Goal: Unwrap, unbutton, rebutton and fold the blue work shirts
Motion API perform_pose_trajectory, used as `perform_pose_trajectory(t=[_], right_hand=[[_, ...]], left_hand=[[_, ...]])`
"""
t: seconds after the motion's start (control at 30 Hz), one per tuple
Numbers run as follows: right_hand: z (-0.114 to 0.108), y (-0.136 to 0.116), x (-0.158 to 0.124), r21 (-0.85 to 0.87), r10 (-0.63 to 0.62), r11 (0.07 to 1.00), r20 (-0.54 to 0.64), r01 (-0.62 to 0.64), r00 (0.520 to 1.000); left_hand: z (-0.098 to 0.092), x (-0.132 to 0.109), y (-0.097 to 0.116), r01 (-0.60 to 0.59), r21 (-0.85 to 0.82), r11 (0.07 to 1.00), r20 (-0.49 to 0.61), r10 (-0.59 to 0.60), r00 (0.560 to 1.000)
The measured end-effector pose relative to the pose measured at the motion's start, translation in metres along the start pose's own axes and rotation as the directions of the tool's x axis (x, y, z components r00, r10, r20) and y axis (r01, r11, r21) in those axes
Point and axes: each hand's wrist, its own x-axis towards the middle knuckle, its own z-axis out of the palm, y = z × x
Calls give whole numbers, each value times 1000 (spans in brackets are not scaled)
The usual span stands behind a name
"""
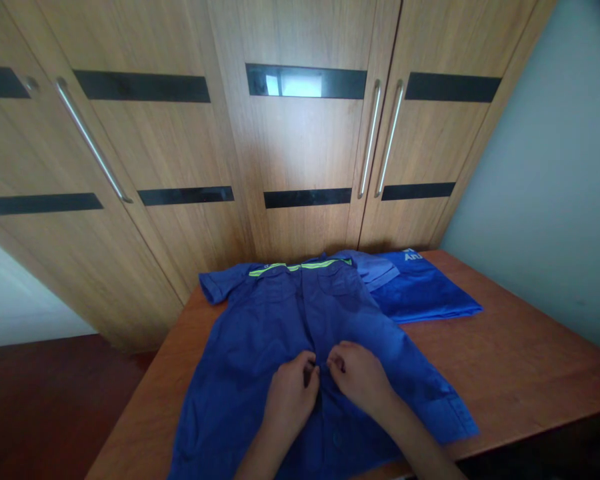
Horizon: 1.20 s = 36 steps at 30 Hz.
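A dark blue short-sleeved work shirt (260, 347) with yellow-green reflective strips lies spread, front up, on the wooden table (520, 360). Its collar end points away from me. Both hands are at the front opening, partway down the shirt. My left hand (295, 387) is closed, thumb and fingers pinching the edge of the placket. Just to its right, my right hand (357, 373) is also closed, its curled fingertips on the other side of the opening. A button shows on the placket below the hands. Any button between the fingers is hidden.
Behind the shirt's right sleeve lies a folded bright blue cloth (430, 290) with white lettering. A wooden wardrobe (305, 147) with metal handles stands against the table's far edge. A pale wall (555, 200) rises at the right. Reddish floor (55, 400) shows at the left.
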Motion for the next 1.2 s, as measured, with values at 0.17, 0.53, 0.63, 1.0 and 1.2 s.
perform_pose_trajectory(t=[0.17, 0.53, 0.63, 1.0, 1.2], right_hand=[[-14, -10, 16, -159, -17, 987, 23, 21, 1000], [3, -44, 83, -371, 51, 929, 99, -10, 994], [3, -33, 89, -372, 81, 928, 109, -35, 991], [13, 2, 90, -146, 72, 987, 6, -70, 997], [13, 22, 101, 409, 34, 910, 92, -69, 995]], left_hand=[[-26, 3, 14, -48, 235, 971, 113, 22, 993], [-35, 110, 2, -55, 386, 921, 39, 44, 998], [-28, 114, -8, -47, 376, 925, 49, 31, 998], [-20, 100, -24, -33, 337, 941, 93, 1, 996], [-19, 98, -20, -7, 343, 939, 67, -17, 998]])
